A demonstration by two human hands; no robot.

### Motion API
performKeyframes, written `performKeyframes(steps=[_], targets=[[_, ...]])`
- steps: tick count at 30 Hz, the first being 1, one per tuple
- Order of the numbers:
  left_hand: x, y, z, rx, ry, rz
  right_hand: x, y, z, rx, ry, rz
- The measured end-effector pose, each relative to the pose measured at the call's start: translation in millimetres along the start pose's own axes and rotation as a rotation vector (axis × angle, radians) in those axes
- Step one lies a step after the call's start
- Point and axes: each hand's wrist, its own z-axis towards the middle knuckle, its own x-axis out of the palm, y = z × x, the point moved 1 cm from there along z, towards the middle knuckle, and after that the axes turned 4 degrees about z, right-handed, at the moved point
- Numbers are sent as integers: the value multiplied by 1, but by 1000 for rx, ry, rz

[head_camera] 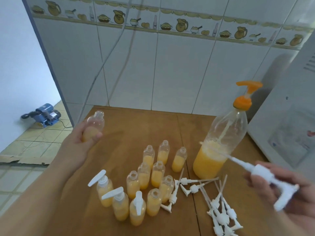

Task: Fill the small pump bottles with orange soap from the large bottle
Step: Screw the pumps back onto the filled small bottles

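**Capping stage: one small bottle up in the left hand, a pump head ready in the right**

Left hand [85, 133] is raised over the table's far-left part, fingers & thumb curled round the lower half of a small bottle [94, 126], roughly half full of orange soap, neck open, tilted a bit. Right hand [279, 183] pinches a white pump head [265, 176] by its collar, dip tube aimed toward the large bottle [219, 143]; blurred, so exact finger placement can't be told.

Handling, as a judgement: small bottles look like thin clear plastic, light even w/ soap in, prob. squashy, so hold low on the body & don't squeeze or soap may rise out the open neck. Any soap on the outside would make them slippery. Pump heads are light & rigid, but the thin tube likely bends; take by the collar. Large bottle is about a third full, tall w/ an orange pump on top, so likely tippy; steady it by the body.

Count: 12 small bottles on the wooden table [129, 120], 3 capped [119, 204], 9 open [159, 174], plus 1 in hand = 13. Loose pump heads [219, 213] lie in a tangled heap at right, approx. 9–10, can't count exactly. 1 large bottle.
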Motion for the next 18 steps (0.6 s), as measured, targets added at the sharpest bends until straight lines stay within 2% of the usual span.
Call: performKeyframes(steps=[3, 10, 18], targets=[[-4, -44, -32, 32, 9, 32, 40, 24, 1, -229, -142, -5], [21, -61, -85, 145, 70, 24, 66, 26, 3, -43, -9, 189], [33, -62, -93, 205, 85, 55, 63, 22, 3, 78, 50, 155]])
